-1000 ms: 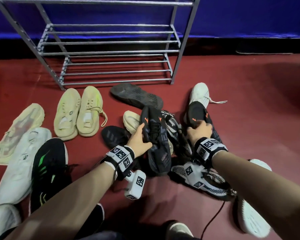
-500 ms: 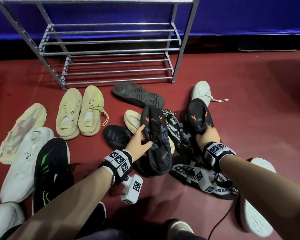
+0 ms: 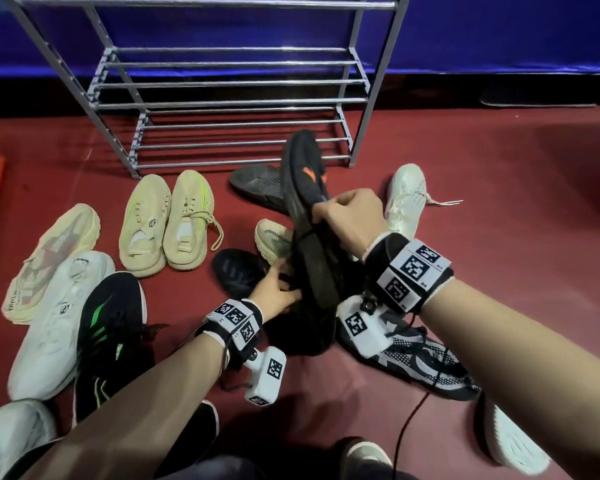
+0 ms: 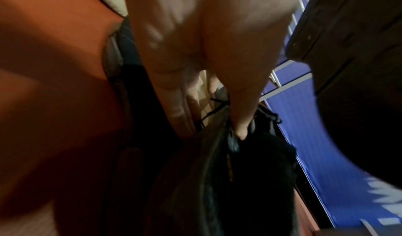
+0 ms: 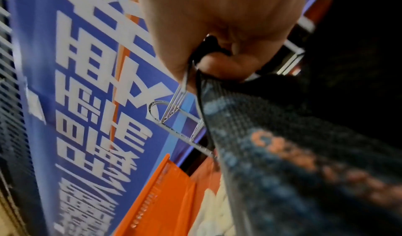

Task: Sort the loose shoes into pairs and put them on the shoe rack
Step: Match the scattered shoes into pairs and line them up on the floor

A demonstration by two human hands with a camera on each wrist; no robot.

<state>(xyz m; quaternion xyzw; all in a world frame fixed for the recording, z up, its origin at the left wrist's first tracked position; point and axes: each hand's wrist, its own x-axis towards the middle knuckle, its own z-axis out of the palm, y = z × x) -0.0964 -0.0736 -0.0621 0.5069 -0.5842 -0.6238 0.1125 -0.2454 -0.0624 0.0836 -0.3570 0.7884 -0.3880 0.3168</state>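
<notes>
My right hand [image 3: 340,213] holds a black shoe with orange marks [image 3: 303,168] in the air, toe up in front of the metal shoe rack [image 3: 222,102]. In the right wrist view the right hand [image 5: 217,60] pinches the collar of that shoe [image 5: 282,153]. Lower down, my left hand [image 3: 278,292] grips a second black shoe [image 3: 305,327] that lies close under the lifted one. The left wrist view shows the left hand [image 4: 217,102] with its thumb inside that shoe's [image 4: 239,179] opening. All rack shelves in view are bare.
On the red floor lie a beige pair [image 3: 167,223], a cream shoe [image 3: 49,261], a white shoe [image 3: 59,323], a black-and-green shoe [image 3: 108,334], a sole-up black shoe [image 3: 257,185], a white shoe [image 3: 406,199] and a black-and-white knit shoe [image 3: 423,362].
My right hand has lifted its black shoe off the floor and swung it left, toe up, over the other one. The left hand has slid lower and nearer on its shoe.
</notes>
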